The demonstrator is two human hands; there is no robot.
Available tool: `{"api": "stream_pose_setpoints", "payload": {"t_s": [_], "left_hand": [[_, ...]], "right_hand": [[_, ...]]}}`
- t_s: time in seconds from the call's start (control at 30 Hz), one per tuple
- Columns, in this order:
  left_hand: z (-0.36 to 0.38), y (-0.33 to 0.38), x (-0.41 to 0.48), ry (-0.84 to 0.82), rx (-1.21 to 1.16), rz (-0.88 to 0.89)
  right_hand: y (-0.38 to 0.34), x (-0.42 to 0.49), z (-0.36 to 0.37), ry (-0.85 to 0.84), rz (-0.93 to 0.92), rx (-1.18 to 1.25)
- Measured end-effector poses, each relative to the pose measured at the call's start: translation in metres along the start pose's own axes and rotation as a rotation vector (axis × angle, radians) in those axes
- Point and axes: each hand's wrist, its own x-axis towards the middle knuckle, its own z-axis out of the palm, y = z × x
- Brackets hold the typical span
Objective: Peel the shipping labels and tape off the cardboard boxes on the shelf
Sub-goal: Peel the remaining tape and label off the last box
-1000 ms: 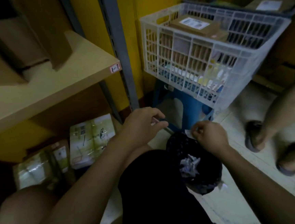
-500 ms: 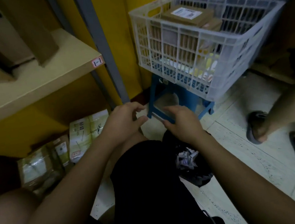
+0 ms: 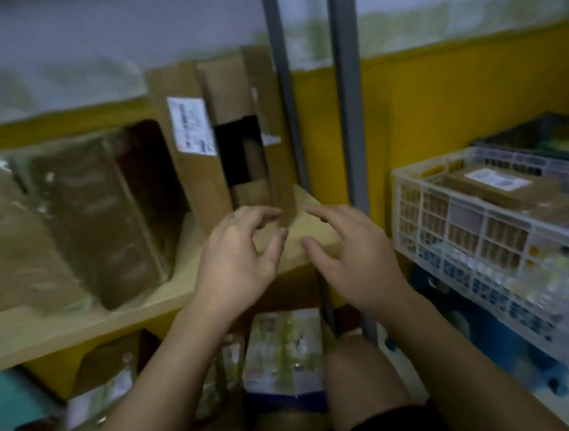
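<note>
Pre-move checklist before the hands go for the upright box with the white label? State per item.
1. Hands free: left hand and right hand hold nothing, fingers spread. Ok.
2. Target in view: cardboard box stands upright on the shelf, its label facing the camera. Ok.
3. Contact with the box: the left fingertips overlap its base in the picture. Cannot tell.
4. Label has a lifted edge to start the peel: too blurred. Cannot tell.
5. Box steady: it leans among other upright cardboard. Cannot tell.
6. Picture sharp enough to aim at the label: motion blur throughout. Not ok.
</note>
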Motion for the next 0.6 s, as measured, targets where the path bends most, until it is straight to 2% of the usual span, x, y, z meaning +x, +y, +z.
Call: {"api": "stream_pose_setpoints", "payload": {"t_s": [0.2,0.3,0.43,0.6], "left_hand": [[-0.033,-0.032,0.039,0.223,0.034,-0.031],[-0.037,-0.043,0.061,0.325,0.035,-0.013],[-0.045,-0.043,0.102,0.397,0.064,-0.020],[-0.046,-0.043,0.163,0.385,0.180,-0.083]], "right_hand": [[-0.019,0.061,0.034,0.017,-0.037,0.056],[-0.016,0.090,0.047,0.135,-0.019,0.171],[-0.007,0.129,0.054,0.303,0.131,0.305],[0.017,0.161,0.067,0.223,0.249,0.444]]}}
